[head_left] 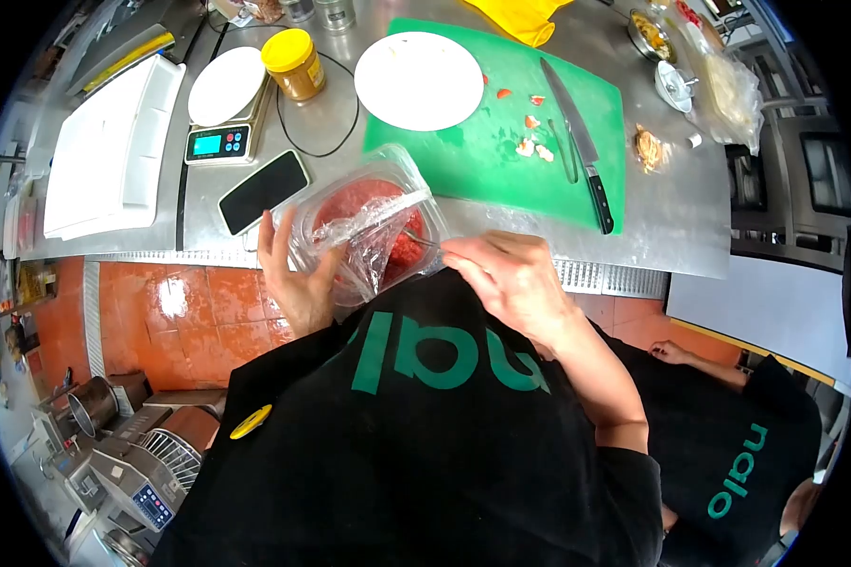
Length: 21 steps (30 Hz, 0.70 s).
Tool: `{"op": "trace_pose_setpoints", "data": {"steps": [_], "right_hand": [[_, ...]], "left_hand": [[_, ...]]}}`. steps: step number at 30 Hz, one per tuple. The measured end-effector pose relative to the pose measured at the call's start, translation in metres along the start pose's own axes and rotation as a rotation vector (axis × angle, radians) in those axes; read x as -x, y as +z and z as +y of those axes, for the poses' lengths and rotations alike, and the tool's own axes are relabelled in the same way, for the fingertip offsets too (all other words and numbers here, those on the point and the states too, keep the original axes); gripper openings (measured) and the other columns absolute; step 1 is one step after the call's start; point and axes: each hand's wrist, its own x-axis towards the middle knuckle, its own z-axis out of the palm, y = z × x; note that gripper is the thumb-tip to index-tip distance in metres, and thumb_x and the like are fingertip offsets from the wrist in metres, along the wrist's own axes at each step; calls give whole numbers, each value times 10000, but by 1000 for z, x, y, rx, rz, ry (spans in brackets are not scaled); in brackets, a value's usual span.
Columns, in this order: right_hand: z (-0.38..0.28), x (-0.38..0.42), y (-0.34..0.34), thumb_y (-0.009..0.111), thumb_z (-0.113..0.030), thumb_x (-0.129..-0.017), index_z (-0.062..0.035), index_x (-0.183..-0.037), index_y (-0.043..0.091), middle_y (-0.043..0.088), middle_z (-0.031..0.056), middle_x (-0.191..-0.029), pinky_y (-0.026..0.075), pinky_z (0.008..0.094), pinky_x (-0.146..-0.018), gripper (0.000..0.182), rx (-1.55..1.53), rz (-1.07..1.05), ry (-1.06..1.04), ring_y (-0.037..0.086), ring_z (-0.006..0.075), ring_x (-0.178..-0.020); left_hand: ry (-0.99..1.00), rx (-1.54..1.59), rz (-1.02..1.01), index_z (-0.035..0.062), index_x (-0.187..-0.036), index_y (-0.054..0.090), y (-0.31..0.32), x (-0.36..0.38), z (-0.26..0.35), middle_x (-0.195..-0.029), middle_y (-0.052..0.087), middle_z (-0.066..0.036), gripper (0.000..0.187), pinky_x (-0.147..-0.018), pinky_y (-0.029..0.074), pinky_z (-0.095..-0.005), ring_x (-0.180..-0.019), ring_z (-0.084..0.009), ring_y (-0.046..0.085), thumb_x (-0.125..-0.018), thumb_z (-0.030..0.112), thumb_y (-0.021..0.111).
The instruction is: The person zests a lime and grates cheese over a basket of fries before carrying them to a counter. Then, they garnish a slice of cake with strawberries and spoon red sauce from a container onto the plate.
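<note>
A clear plastic container with red minced meat inside sits at the table's front edge, tilted slightly. Crumpled clear film lies over part of the meat. My left hand is against the container's left side, fingers apart, thumb at the film. My right hand is closed round the handle of a thin metal utensil, whose far end is down in the meat. Right of the container lies a green cutting board with a white plate, a knife and small red and white scraps.
A phone, a scale with a white dish and a yellow-lidded jar stand left. A white tray is farther left. Another person is at the lower right.
</note>
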Motion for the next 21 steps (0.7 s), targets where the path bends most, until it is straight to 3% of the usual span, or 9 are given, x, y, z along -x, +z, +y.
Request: {"op": "trace_pose_setpoints", "data": {"steps": [1,2,4,5,7,8,10,14,21], "right_hand": [[1,0,-3,649,-74,-774,-34,-876,630,609,106,-687,472,316,-533,111,-1,10,53,589,251,-586],[6,1,-3,649,-74,-774,-34,-876,630,609,106,-687,472,316,-533,111,-1,12,50,589,251,-586],[21,7,4,622,-97,-813,-21,-870,635,624,86,-685,469,292,-514,96,-109,-65,82,591,201,-566],[24,11,8,622,-97,-813,-21,-870,635,624,86,-685,469,292,-514,96,-109,-64,82,591,201,-566],[30,16,13,580,-134,-861,-1,-873,637,627,66,-655,440,264,-472,145,-472,-40,475,560,130,-518],[33,15,14,580,-134,-861,-1,-873,637,627,66,-655,440,264,-472,145,-476,-38,471,560,130,-518],[42,14,15,541,-166,-895,5,-883,639,615,62,-623,411,233,-447,198,-618,-93,678,528,82,-490],[52,14,23,549,-217,-881,19,-879,632,598,110,-574,393,212,-402,250,-840,-13,943,509,104,-420],[64,30,3,576,-220,-857,32,-865,626,598,129,-573,379,212,-385,256,-916,152,942,496,114,-397]], "left_hand": [[-48,57,48,57,-1186,541,1,-1,2,-1238,466,-209,632,-930,383,-395,-1140,-308,460,-586,28,738],[-46,56,51,57,-1186,541,2,-1,2,-1238,466,-209,632,-930,383,-395,-1140,-308,460,-586,28,738],[-386,270,-3,-6,-1240,451,3,3,0,-1086,565,-177,704,-816,459,-323,-963,-228,567,-602,20,748],[-385,269,-3,-6,-1240,451,4,3,-2,-1086,565,-177,704,-816,459,-323,-963,-228,567,-602,20,748],[-545,563,-78,-59,-1139,517,4,-1,-5,-935,626,-130,561,-709,483,-273,-801,-166,600,-632,27,741],[-541,560,-76,-59,-1139,517,3,-3,-8,-935,626,-130,561,-709,483,-273,-801,-166,600,-632,27,741],[-488,462,-123,-78,-1051,563,3,-4,-11,-883,641,-116,428,-683,483,-259,-745,-155,602,-658,2,712],[-509,514,-174,-72,-1014,587,3,-15,3,-869,647,-109,332,-681,484,-256,-734,-151,603,-697,-24,670],[-559,626,-218,-64,-1112,550,6,-20,8,-921,640,-110,359,-704,490,-252,-778,-144,607,-756,-71,599]]}}
